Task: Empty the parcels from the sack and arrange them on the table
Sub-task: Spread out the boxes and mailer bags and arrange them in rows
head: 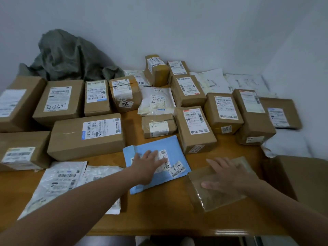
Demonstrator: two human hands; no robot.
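while both arms reach out over the wooden table (159,222), the left grip (149,160), a bare hand, lies flat with straight fingers on a blue padded envelope (156,142), its palm over the white label; it presses down and clasps nothing. the right grip (229,176) also lies flat, fingers spread and thumb out to the side, on a flat brownish packet in clear wrap (213,199) just right of the envelope, near the table's front edge; it too has hold of nothing.

the grey-green sack (71,57) sits crumpled in the far left corner against the wall, behind the boxes. brown cardboard parcels stand in rows across the far and left parts of the table, labels up: a long box (71,139) just left of the envelope, one with "4432" written by hand (58,102), one with a "3005" sticker (124,93). a white soft bag (156,102) lies between the boxes in the middle. white flat mailers (58,181) lie at the front left, partly under the left forearm, and more lie at the far right by the wall. a large brown carton (292,174) shows at the right edge.
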